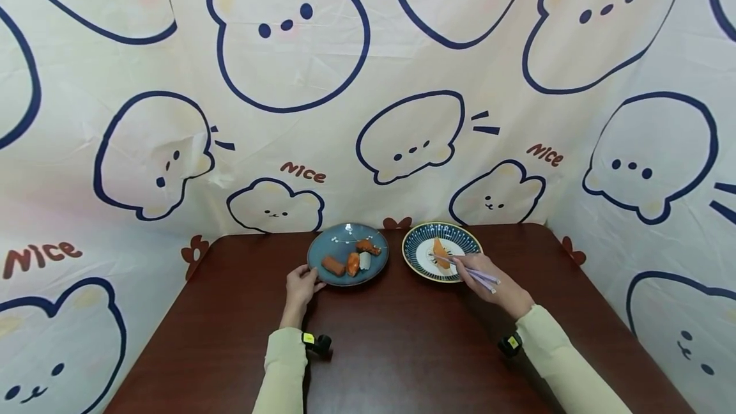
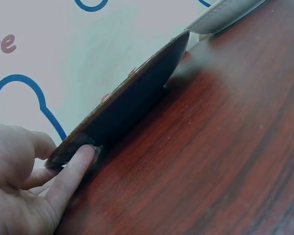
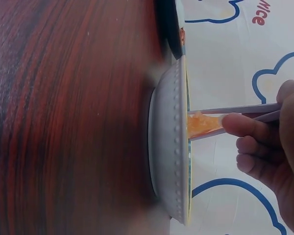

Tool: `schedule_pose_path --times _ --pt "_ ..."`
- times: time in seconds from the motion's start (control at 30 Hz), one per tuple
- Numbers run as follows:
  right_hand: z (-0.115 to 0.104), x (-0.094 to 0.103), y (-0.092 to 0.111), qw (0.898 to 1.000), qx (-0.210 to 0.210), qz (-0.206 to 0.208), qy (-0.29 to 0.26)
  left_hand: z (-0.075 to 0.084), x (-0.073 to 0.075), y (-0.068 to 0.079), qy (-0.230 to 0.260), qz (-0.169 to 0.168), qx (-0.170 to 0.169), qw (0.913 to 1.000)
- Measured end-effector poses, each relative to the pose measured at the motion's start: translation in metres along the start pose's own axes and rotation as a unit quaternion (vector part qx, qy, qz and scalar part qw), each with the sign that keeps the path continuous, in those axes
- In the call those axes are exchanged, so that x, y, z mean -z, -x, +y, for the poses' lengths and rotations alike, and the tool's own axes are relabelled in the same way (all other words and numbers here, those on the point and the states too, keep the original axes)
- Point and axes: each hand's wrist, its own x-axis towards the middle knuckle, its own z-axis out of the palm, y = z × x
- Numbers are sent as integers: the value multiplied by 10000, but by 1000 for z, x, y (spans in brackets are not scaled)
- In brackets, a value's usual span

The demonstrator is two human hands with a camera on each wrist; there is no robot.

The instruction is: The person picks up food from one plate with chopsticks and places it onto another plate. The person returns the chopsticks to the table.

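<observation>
My left hand (image 1: 301, 287) grips the near left rim of a blue plate (image 1: 323, 249). In the left wrist view a digit presses the underside of this plate (image 2: 132, 107), which looks tilted there. My right hand (image 1: 489, 276) holds a pair of light purple chopsticks (image 1: 486, 275) over a plate with a blue patterned rim (image 1: 415, 241). Their tips are at an orange piece of food (image 1: 439, 248) on this plate. In the right wrist view the orange piece (image 3: 200, 124) stands above the rim between the sticks; whether it touches the plate is hidden.
On the blue plate lie a brown block (image 1: 333, 266), an orange-topped sushi piece (image 1: 353, 264), a white piece (image 1: 365, 261) and a reddish-brown piece (image 1: 368, 246). Both plates are at the far edge of a dark wooden table (image 1: 397, 350), before a printed cloth (image 1: 293, 82).
</observation>
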Motion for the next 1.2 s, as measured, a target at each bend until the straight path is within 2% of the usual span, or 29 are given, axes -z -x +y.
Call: schedule_pose_path --times 0.2,0.4,0.9,1.2 --pt "9 -5 0 9960 175 -26 875 0 0 1 -62 -11 15 10000" --pt "9 -8 1 9936 202 63 1107 -1 0 1 -88 24 14 10000" --pt "3 -5 1 9961 -103 -73 879 1 -1 2 -50 10 42 10000" --pt "2 -5 0 9955 110 63 940 2 -2 1 -49 25 43 10000"
